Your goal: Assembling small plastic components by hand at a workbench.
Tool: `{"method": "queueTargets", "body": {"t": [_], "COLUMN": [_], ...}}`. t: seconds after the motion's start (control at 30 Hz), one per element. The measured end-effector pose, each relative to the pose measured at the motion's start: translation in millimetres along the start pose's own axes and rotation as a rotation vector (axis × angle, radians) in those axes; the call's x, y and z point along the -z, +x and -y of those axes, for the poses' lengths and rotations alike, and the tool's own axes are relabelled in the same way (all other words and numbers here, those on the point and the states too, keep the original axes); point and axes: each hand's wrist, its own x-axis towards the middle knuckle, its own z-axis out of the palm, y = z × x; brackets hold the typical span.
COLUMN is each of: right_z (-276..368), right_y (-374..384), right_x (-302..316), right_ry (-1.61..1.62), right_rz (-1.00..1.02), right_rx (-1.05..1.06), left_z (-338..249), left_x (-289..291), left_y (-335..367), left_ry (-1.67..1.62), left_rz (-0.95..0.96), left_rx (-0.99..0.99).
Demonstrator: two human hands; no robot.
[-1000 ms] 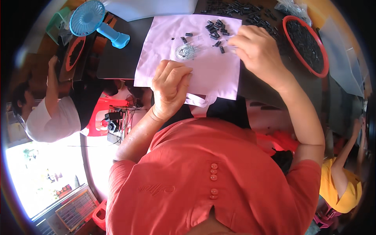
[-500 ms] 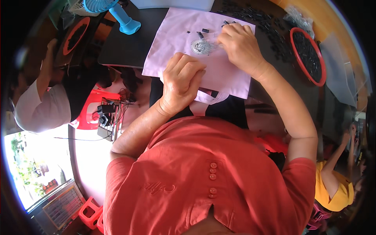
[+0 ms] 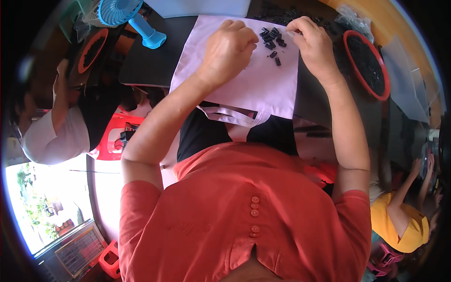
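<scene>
A pink cloth bag (image 3: 256, 94) lies flat on the dark table, its handles hanging at the near edge. Several small black plastic pieces (image 3: 271, 37) are clustered on its far right part, two of them a little nearer to me. Over the cloth's left half, my left hand (image 3: 229, 52) is closed with its fingers curled; what it holds, if anything, is hidden. My right hand (image 3: 314, 47) is beside the cluster at the cloth's right edge, thumb and forefinger pinched together. Anything between those fingertips is too small to make out.
A red-rimmed basin (image 3: 386, 75) of black pieces stands at the right, by a clear plastic bag (image 3: 354, 21). More black pieces (image 3: 282, 16) lie at the back. A blue fan (image 3: 152, 37) stands back left, beside a pale bin (image 3: 197, 7). Other people sit at both sides.
My left hand has moved away from me over the cloth, covering where the silvery bits lay. My right hand has moved right. Many more black pieces now show on the cloth.
</scene>
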Motion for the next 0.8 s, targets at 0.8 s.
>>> {"method": "queueTargets", "body": {"t": [0.8], "right_z": [-12.9], "right_y": [-8.6], "right_x": [14.7], "right_ry": [-0.055], "right_rz": [0.241], "right_rx": [-0.157], "left_z": [-6.6], "left_x": [-40.7], "left_y": [20.5], "left_ry": [0.143], "left_rz": [0.323], "left_rx": [-0.182]}}
